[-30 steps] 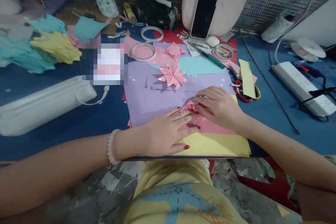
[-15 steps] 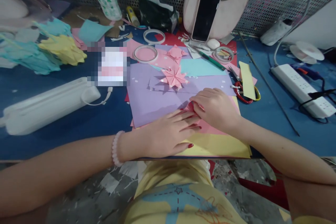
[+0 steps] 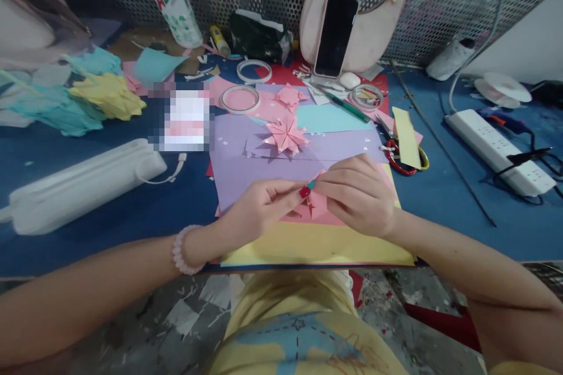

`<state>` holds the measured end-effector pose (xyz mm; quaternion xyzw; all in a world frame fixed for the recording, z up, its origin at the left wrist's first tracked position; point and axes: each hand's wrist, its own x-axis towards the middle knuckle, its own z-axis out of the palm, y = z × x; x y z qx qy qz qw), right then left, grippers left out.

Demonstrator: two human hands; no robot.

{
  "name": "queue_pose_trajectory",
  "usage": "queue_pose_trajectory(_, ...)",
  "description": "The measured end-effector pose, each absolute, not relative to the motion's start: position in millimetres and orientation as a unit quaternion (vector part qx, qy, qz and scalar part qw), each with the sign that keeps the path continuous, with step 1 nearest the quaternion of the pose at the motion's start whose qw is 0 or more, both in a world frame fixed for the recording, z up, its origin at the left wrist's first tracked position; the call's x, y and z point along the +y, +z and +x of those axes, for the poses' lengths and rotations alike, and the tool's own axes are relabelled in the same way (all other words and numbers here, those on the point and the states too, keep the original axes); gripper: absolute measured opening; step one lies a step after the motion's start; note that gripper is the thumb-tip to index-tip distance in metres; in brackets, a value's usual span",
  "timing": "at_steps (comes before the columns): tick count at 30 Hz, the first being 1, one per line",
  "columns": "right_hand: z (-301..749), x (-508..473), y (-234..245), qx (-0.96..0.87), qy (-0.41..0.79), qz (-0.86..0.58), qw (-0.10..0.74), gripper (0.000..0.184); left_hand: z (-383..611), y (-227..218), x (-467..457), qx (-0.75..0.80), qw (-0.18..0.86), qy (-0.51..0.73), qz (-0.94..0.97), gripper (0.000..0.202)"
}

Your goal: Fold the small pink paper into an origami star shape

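My left hand (image 3: 259, 205) is closed, with thumb and fingers pinching a small folded pink paper piece (image 3: 310, 208). A teal bit shows at the pinch. My right hand (image 3: 363, 196) has its fingers curled against the other end of the same piece and hides part of it. Both hands are raised over a stack of coloured sheets, with a yellow sheet (image 3: 316, 244) at the front edge and a purple sheet (image 3: 237, 158) behind. Just beyond my hands stands a pink folded paper star (image 3: 287, 135). Behind that sits a smaller pink folded piece (image 3: 290, 95).
Red-handled scissors (image 3: 401, 159) lie to the right, with a yellow paper strip (image 3: 407, 137) over them. Tape rolls (image 3: 240, 99), a green pen (image 3: 349, 108) and a propped phone (image 3: 338, 35) stand farther back. A white power strip (image 3: 501, 152) is at right, a long white device (image 3: 88, 187) at left.
Both hands have lifted off the sheets, where my left hand lay spread flat. The pink folded paper is now held up between the fingertips. The view has shifted slightly.
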<state>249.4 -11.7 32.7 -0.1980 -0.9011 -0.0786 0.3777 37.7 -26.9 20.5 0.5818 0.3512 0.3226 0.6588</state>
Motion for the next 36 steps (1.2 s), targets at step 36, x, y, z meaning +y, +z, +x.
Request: queue_pose_trajectory(36,245.2,-13.0,31.5,-0.846,0.270,-0.277,0.367,0.009,30.5,27.8,-31.1,0.415,0.583,0.302,0.630,0.032)
